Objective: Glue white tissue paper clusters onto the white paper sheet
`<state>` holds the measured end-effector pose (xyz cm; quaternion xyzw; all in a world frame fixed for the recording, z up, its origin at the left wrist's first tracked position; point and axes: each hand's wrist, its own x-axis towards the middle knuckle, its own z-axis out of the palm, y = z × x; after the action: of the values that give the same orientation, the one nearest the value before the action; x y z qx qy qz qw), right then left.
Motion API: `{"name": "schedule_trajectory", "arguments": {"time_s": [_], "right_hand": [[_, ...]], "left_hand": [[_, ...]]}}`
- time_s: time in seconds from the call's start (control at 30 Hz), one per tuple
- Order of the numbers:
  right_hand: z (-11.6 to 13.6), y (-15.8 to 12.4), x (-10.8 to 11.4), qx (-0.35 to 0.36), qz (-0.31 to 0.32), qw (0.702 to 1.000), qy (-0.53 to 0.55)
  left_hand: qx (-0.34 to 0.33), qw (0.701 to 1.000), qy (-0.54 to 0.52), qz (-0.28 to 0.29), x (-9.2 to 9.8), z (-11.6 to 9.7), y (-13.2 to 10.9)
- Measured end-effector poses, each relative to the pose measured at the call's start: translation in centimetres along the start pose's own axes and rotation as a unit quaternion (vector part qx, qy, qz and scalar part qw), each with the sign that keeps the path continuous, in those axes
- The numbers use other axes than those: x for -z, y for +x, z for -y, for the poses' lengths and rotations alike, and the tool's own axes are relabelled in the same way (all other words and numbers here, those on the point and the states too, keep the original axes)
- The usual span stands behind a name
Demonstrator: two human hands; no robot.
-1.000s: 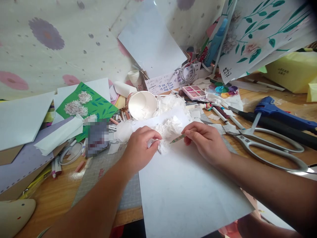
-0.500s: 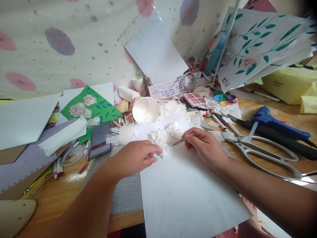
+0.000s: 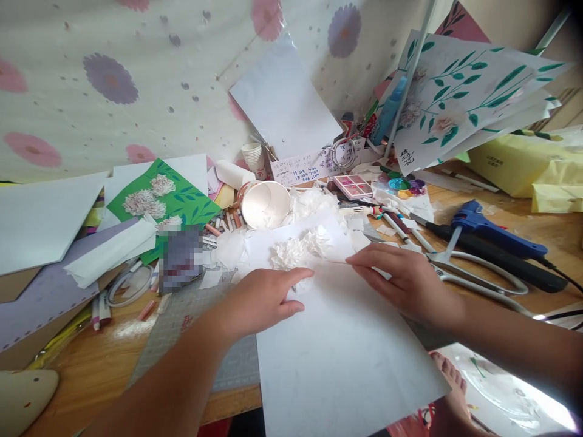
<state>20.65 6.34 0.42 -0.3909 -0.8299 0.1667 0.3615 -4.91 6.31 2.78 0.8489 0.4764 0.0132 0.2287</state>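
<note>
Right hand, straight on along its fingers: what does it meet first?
Most likely the crumpled white tissue cluster, just beyond the fingertips of the right hand. The left hand sits slightly nearer the camera, probably off that line.

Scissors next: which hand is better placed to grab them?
Right, probably. The right hand lies right beside the scissors, close to their handles. The left hand rests flat on the white sheet by the tissue flower, farther off.
</note>
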Motion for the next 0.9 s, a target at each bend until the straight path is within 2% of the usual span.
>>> {"name": "schedule_trajectory", "arguments": {"time_s": [0.1, 0.2, 0.33, 0.4, 0.57, 0.73, 0.83, 0.9], "right_hand": [[-0.5, -1.3, 1.8, 0.124, 0.094, 0.973, -0.168], [0.0, -2.0, 2.2, 0.151, 0.153, 0.950, -0.225], [1.5, -1.0, 0.6, 0.128, 0.162, 0.960, -0.186], [2.1, 0.0, -0.5, 0.100, 0.188, 0.964, -0.160], [2.4, 1.5, -2.4, 0.080, 0.231, 0.960, -0.135], [1.5, 1.5, -1.9, 0.057, 0.227, 0.967, -0.104], [0.9, 1.5, -0.9, 0.030, 0.209, 0.967, -0.146], [0.7, 1.5, -0.4, -0.008, 0.225, 0.957, -0.184]], "left_hand": [[-0.013, 1.000, 0.007, 0.005, -0.2, 0.0, 0.0], [-0.023, 1.000, 0.008, 0.011, -0.1, 0.4, 0.0], [-0.039, 0.999, 0.006, 0.025, 0.2, 0.5, -0.1], [-0.038, 0.999, 0.003, 0.025, 0.3, 0.5, -0.1], [-0.030, 0.999, -0.009, 0.028, 0.4, 0.8, -0.2], [-0.042, 0.999, 0.003, 0.023, 0.2, 1.0, -0.1], [-0.047, 0.998, 0.005, 0.028, 0.3, 0.8, -0.1], [-0.040, 0.998, -0.014, 0.045, 0.8, 1.0, -0.3]]}}
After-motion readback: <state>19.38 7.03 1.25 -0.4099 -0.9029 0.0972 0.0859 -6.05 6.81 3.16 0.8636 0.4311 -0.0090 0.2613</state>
